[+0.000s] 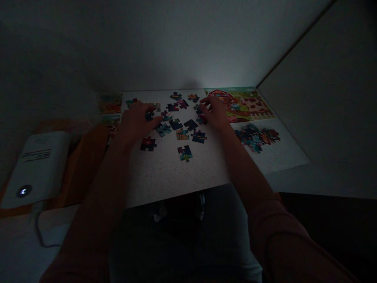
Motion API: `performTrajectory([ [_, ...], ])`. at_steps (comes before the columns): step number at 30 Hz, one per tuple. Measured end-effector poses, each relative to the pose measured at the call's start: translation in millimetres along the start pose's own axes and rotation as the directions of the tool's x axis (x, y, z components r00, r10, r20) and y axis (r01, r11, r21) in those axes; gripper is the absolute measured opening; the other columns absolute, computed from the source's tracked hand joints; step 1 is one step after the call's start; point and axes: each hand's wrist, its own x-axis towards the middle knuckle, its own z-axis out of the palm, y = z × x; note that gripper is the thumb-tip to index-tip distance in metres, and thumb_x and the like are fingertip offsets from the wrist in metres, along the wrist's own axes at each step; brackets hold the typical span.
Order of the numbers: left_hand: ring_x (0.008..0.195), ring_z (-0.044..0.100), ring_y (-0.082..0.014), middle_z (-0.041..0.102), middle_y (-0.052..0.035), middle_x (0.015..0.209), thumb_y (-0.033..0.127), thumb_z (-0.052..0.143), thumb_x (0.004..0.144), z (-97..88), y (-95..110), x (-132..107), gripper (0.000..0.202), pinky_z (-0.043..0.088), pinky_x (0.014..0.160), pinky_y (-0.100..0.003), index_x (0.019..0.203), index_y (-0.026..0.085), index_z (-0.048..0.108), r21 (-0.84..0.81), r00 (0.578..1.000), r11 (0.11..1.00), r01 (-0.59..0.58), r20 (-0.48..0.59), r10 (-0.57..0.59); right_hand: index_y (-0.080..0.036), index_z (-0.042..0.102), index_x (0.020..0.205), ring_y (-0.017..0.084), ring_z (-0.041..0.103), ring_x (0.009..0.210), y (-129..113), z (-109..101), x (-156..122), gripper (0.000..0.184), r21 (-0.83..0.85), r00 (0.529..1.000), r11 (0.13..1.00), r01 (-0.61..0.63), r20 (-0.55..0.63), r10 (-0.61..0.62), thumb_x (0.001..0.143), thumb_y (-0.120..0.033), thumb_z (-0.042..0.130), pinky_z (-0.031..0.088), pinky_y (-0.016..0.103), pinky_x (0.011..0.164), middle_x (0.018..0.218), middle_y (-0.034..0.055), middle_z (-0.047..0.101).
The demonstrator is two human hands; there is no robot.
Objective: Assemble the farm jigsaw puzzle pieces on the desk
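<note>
The table [165,177] is lit only at its middle. Its near edge lies above the lap, its far edge meets the wall [176,47], and a side panel [324,98] closes in the right.

Loose pieces [185,152] are scattered mid-table between the hands, leaving a bare strip open toward the near edge. The left hand [136,121] lies palm down, fingers stretched flat onto pieces and clasping nothing. The right hand [215,113] bends its fingers over pieces at the scatter's right side — whether it pinches one is too dim to tell.

A farm picture [250,104] lies just right of that hand, with a joined clump [259,137] nearer than it. Cards [110,104] crowd the far left corner.

Off the left edge sits a white device [38,165] with a small glowing light — its dark print is too blurred to read.
</note>
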Motion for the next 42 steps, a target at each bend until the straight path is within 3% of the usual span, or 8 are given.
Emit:
performTrajectory([
  [5, 0.151, 0.062, -0.0411, 0.071, -0.0178, 0.156, 0.06, 0.063, 0.104, -1.8, -5.1, -0.9, 0.058, 0.047, 0.132, -0.059, 0.145, 0.021, 0.075, 0.074, 1.0, 0.997, 0.004, -0.017, -0.002, -0.027, 0.073, 0.134, 0.03, 0.077, 0.114, 14.1, -0.4, 2.9, 0.041, 0.123, 0.972, 0.984, -0.126, -0.183, 0.148, 0.115, -0.052, 0.048, 0.062, 0.048, 0.105, 0.127, 0.0137, 0.081],
  [11, 0.151, 0.063, -0.0406, 0.072, -0.0177, 0.155, 0.061, 0.059, 0.103, -6.4, -9.0, -0.6, 0.055, 0.051, 0.129, -0.055, 0.141, 0.024, 0.077, 0.078, 0.999, 0.996, 0.042, -0.018, -0.041, -0.026, 0.074, 0.124, 0.028, 0.078, 0.103, 14.8, -3.6, -0.5, 0.033, 0.188, 0.937, 0.967, -0.174, -0.27, 0.221, 0.107, -0.046, 0.054, 0.063, 0.049, 0.1, 0.123, 0.0131, 0.084],
  [15, 0.142, 0.068, -0.0423, 0.075, -0.0182, 0.148, 0.064, 0.057, 0.103, -6.2, -13.4, -1.3, 0.058, 0.055, 0.124, -0.058, 0.142, 0.025, 0.076, 0.134, 0.996, 0.987, 0.09, -0.016, -0.089, -0.025, 0.076, 0.122, 0.034, 0.078, 0.105, 9.1, -3.9, -3.4, 0.033, 0.149, 0.949, 0.968, -0.201, -0.217, 0.23, 0.104, -0.044, 0.056, 0.062, 0.058, 0.105, 0.118, 0.0146, 0.083],
  [22, 0.148, 0.062, -0.0479, 0.064, -0.0242, 0.161, 0.074, 0.063, 0.1, -4.7, -16.1, -4.7, 0.076, 0.056, 0.121, -0.058, 0.152, 0.019, 0.069, 0.195, 0.985, 0.968, 0.155, 0.043, -0.167, -0.025, 0.079, 0.139, 0.048, 0.06, 0.149, -1.3, 3.6, -8.9, 0.047, -0.068, 0.969, 0.971, -0.229, -0.115, 0.22, 0.107, -0.056, 0.064, 0.04, 0.08, 0.128, 0.148, 0.0221, 0.074],
  [27, 0.155, 0.057, -0.0463, 0.058, -0.0254, 0.169, 0.071, 0.065, 0.104, -7.8, -9.1, -3.5, 0.08, 0.053, 0.126, -0.054, 0.16, 0.014, 0.066, 0.221, 0.973, 0.957, 0.188, 0.092, -0.212, -0.02, 0.074, 0.155, 0.052, 0.048, 0.159, -15.1, 6.6, -11.1, 0.069, -0.176, 0.956, 0.94, -0.292, -0.016, 0.294, 0.108, -0.07, 0.063, 0.029, 0.08, 0.133, 0.164, 0.025, 0.061],
  [32, 0.153, 0.059, -0.0456, 0.06, -0.0243, 0.168, 0.071, 0.066, 0.106, -5.7, -9.3, -2.9, 0.077, 0.053, 0.125, -0.053, 0.159, 0.016, 0.068, 0.241, 0.975, 0.954, 0.177, 0.085, -0.203, -0.023, 0.068, 0.166, 0.054, 0.045, 0.162, -22.3, 5.8, -9.6, 0.071, -0.196, 0.939, 0.924, -0.328, 0.039, 0.342, 0.107, -0.064, 0.068, 0.029, 0.079, 0.133, 0.171, 0.0254, 0.053],
  [37, 0.151, 0.06, -0.0485, 0.061, -0.028, 0.164, 0.07, 0.066, 0.105, -3.5, -9.5, -3.9, 0.077, 0.054, 0.124, -0.056, 0.156, 0.011, 0.069, 0.268, 0.98, 0.95, 0.162, 0.068, -0.186, -0.024, 0.077, 0.149, 0.057, 0.045, 0.16, -21.2, 7.0, -7.0, 0.056, -0.128, 0.948, 0.942, -0.31, 0.039, 0.317, 0.104, -0.057, 0.073, 0.028, 0.082, 0.129, 0.169, 0.0241, 0.056],
  [42, 0.154, 0.058, -0.0484, 0.061, -0.027, 0.164, 0.064, 0.069, 0.104, -0.4, -17.3, -2.6, 0.07, 0.052, 0.128, -0.058, 0.152, 0.013, 0.071, 0.207, 0.983, 0.963, 0.172, 0.022, -0.181, -0.022, 0.072, 0.137, 0.05, 0.059, 0.147, -17.1, 6.1, -4.2, 0.049, -0.044, 0.961, 0.96, -0.275, 0.012, 0.276, 0.1, -0.053, 0.079, 0.039, 0.073, 0.125, 0.153, 0.0243, 0.07],
])
